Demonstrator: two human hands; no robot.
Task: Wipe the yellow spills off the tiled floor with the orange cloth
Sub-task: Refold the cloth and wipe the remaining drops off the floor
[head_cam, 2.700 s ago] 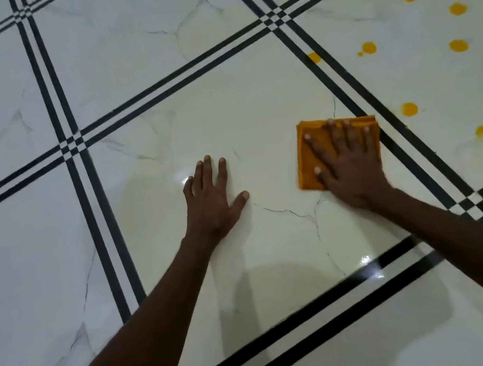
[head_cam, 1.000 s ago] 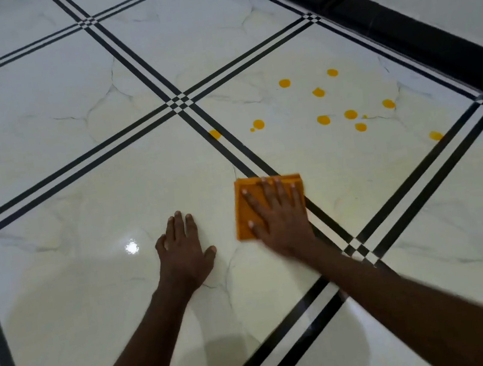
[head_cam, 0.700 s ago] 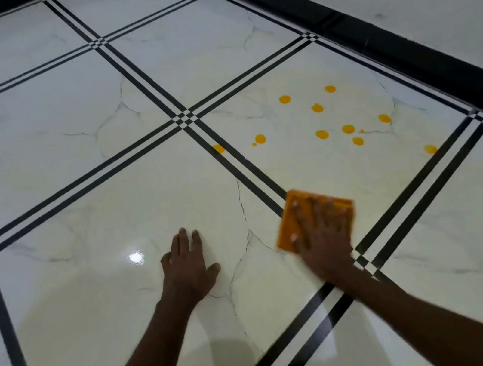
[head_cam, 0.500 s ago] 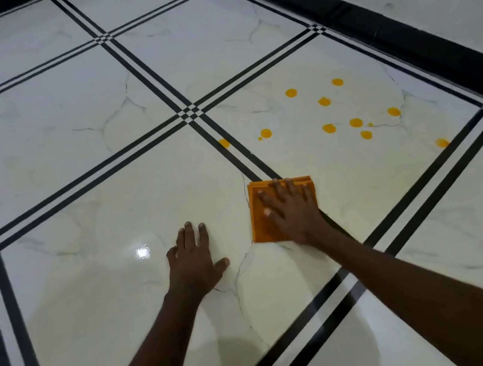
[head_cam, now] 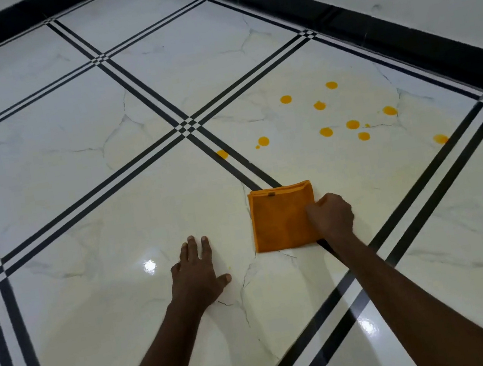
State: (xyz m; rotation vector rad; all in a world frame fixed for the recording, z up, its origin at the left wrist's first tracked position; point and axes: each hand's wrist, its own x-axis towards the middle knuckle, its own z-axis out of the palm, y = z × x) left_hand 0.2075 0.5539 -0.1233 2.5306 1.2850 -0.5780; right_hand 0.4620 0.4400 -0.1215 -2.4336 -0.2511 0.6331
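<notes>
The folded orange cloth [head_cam: 280,217] lies flat on the white marble-look tiled floor [head_cam: 110,203], across a black grout stripe. My right hand [head_cam: 331,216] is curled at the cloth's right edge, fingers pinching that edge. My left hand [head_cam: 197,272] rests flat on the tile to the left of the cloth, fingers spread, holding nothing. Several round yellow spills [head_cam: 325,131] dot the tile beyond the cloth, to the upper right. One small yellow spill [head_cam: 222,154] sits on the stripe, farther up from the cloth.
Black double stripes [head_cam: 190,127] divide the tiles into squares. A black skirting band [head_cam: 399,31] and a white wall run along the right and far side. Glossy light glints [head_cam: 149,265] show on the near tile.
My right hand has gone from lying flat on top of the cloth to gripping its right edge, uncovering most of the cloth. The view has tilted up a little. My left hand stays planted.
</notes>
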